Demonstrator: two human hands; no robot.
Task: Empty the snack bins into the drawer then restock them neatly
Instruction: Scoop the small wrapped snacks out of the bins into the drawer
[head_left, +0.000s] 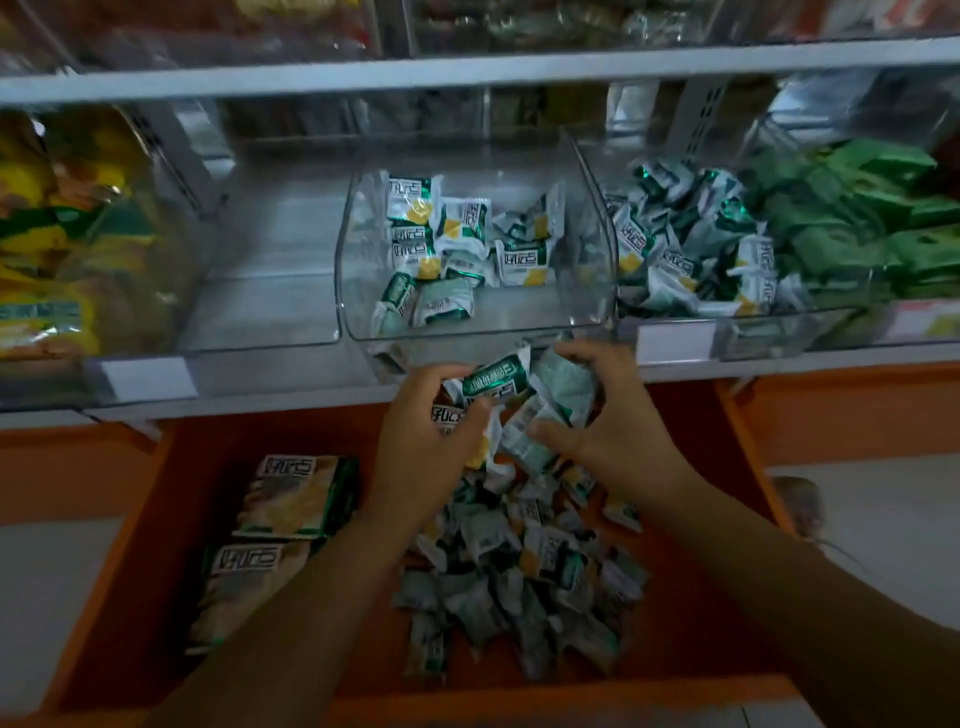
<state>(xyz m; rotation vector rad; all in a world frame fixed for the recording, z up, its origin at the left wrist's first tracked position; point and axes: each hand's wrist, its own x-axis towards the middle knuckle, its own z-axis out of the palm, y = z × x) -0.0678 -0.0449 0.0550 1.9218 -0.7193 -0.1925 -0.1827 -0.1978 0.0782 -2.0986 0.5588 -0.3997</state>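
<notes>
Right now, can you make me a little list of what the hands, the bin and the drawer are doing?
left hand: holds snack packets
right hand: holds the same bunch
middle bin: clear, a few packets inside
drawer: open, orange
loose pile: in the drawer, below the hands
big bags: two, left side of drawer

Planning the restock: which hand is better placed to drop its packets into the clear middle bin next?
Probably the right hand: it sits just under the front lip of the middle bin, below its bare right part. The left hand holds packets lower.
</notes>
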